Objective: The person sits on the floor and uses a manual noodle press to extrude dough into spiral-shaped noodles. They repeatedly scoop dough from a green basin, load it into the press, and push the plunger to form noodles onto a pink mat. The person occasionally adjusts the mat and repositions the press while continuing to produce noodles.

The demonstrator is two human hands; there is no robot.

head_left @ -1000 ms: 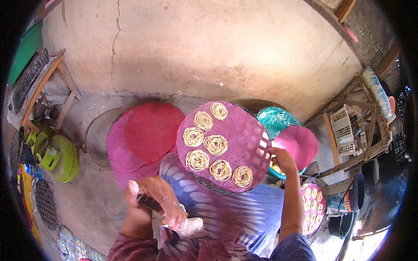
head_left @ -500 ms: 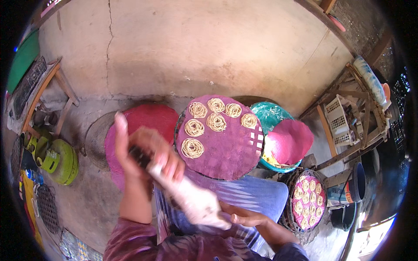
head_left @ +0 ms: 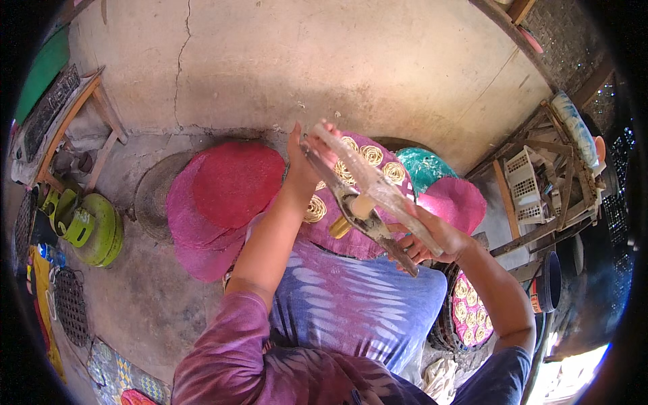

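Above the purple tray (head_left: 316,234), my left hand (head_left: 305,160) and right hand (head_left: 439,237) clasp a press's (head_left: 372,181) ends; several noodle coils (head_left: 371,155) are laid, the tray seemingly part-filled.

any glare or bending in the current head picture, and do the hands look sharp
Head view: the bright patch at lower right is washed out; head view: the wooden bench at left bows with the fisheye; head view: the left hand and right hand look fairly clear.
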